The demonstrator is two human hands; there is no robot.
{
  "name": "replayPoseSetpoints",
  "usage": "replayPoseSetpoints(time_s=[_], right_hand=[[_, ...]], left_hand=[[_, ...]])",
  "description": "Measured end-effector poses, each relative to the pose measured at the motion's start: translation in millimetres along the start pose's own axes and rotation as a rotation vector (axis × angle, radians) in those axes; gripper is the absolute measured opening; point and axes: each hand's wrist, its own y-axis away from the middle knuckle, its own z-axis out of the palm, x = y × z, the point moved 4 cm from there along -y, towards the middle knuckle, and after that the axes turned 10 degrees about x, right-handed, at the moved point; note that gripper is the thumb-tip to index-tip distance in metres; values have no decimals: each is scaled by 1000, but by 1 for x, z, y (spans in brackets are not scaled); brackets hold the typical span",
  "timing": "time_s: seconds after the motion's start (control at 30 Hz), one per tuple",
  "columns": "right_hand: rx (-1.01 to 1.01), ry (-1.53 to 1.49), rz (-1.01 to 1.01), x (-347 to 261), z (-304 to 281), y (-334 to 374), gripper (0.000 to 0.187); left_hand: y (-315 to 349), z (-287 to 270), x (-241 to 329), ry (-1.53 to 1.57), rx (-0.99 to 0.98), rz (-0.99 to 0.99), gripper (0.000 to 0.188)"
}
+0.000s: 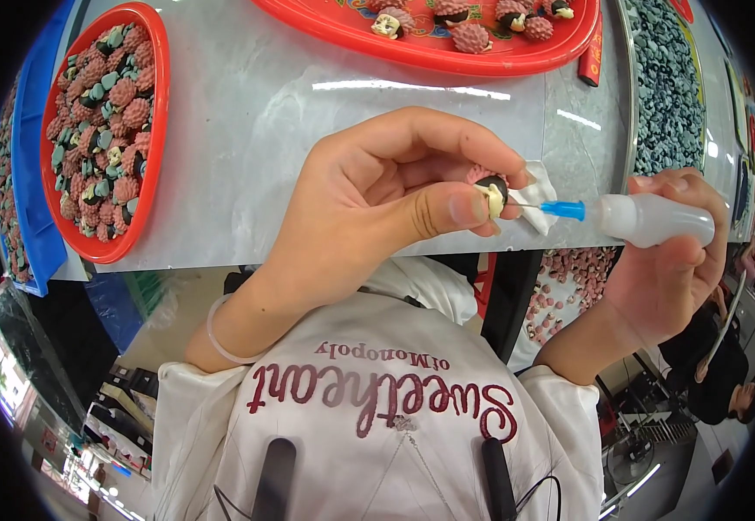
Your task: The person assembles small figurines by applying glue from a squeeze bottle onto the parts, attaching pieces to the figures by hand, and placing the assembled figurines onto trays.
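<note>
Pinched between the thumb and fingers of my left hand (pixel 351 195) is a small figurine (pixel 493 194) with a pink bumpy part, a dark part and a cream-coloured part. My right hand (pixel 668 278) is closed around a translucent white squeeze bottle (pixel 659 220), held sideways. The bottle's blue needle tip (pixel 563 209) points left, and its thin metal needle reaches the figurine's edge. Whether the needle touches it, I cannot tell. A crumpled white tissue (pixel 544 193) lies on the table just behind the needle.
At the left, a red oval tray (pixel 162 104) holds many pink, dark and grey-green pieces, beside a blue bin (pixel 32 174). Another red tray (pixel 482 69) with several figurines stands at the back. Small dark pieces (pixel 668 95) fill a tray at right. Pink pieces (pixel 560 291) lie below the table edge.
</note>
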Motion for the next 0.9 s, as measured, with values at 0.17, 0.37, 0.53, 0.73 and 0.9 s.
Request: replayPoseSetpoints(time_s=[0.17,0.37,0.53,0.73,0.9], right_hand=[[-119,56,-177,-17,4,-4,47],[-108,112,-229,-20,4,-3,43],[-306,294,-462,-42,14,-1,39],[-282,305,-493,-41,16,2,39],[-239,293,-471,-38,24,9,37]], left_hand=[[1,-1,1,-14,15,-4,35],[0,1,1,-1,25,-21,34],[0,0,1,-3,40,-18,35],[0,-1,2,-13,39,-27,36],[0,-2,3,-5,50,-7,35]])
